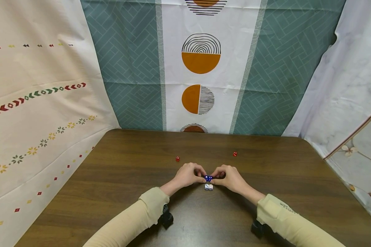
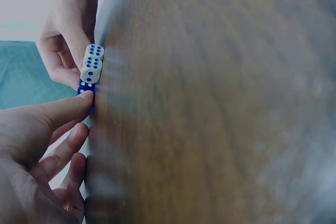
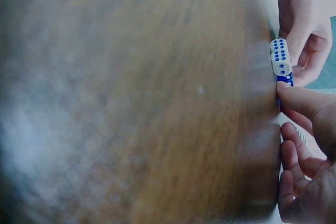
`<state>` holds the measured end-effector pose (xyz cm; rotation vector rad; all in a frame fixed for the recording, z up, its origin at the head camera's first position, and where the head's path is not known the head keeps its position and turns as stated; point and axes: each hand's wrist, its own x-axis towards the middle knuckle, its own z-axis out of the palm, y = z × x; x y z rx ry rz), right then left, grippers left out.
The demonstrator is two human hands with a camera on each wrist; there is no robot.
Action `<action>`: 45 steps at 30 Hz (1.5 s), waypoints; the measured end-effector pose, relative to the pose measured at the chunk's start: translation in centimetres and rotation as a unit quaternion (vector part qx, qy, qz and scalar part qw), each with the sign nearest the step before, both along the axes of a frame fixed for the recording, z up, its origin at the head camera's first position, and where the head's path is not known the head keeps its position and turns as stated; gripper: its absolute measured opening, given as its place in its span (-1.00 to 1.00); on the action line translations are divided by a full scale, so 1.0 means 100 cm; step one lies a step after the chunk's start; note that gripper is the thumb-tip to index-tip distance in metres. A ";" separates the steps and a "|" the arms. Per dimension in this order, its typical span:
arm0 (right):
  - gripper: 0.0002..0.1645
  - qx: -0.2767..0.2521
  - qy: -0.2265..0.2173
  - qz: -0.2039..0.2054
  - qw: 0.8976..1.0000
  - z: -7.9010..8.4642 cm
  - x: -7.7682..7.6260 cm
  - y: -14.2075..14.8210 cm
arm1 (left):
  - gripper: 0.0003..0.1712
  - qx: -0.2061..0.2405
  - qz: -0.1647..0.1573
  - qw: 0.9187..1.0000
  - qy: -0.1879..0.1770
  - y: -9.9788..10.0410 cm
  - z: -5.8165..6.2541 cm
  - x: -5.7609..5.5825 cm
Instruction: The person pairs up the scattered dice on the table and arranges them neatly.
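Two blue dice sit side by side on the table between the hands. My left hand pinches the left one between thumb and forefinger. From the other side, my right hand pinches the right one the same way. A pair of white dice stands directly in front of the blue ones, nearer to me, with blue pips. In the left wrist view the white dice partly cover the blue dice. The right wrist view has the right thumb against a blue die.
Farther back on the brown wooden table lie two red dice, one to the left and one to the right. Patterned cloths hang behind the table and along both sides.
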<state>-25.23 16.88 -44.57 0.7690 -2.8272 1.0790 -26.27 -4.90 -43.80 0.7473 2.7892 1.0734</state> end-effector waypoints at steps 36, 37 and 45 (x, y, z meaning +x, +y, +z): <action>-0.89 0.000 0.001 -0.002 1.000 0.000 0.000 0.000 | -0.81 -0.003 -0.016 1.000 0.002 -0.001 -0.003 -0.004; -0.88 0.000 0.001 -0.002 1.000 0.000 0.000 0.000 | -0.78 0.000 -0.020 1.000 -0.005 -0.002 -0.003 -0.005; -0.88 -0.002 -0.011 -0.004 1.000 0.001 -0.002 0.000 | -0.65 0.037 -0.063 0.996 -0.042 -0.019 0.002 -0.016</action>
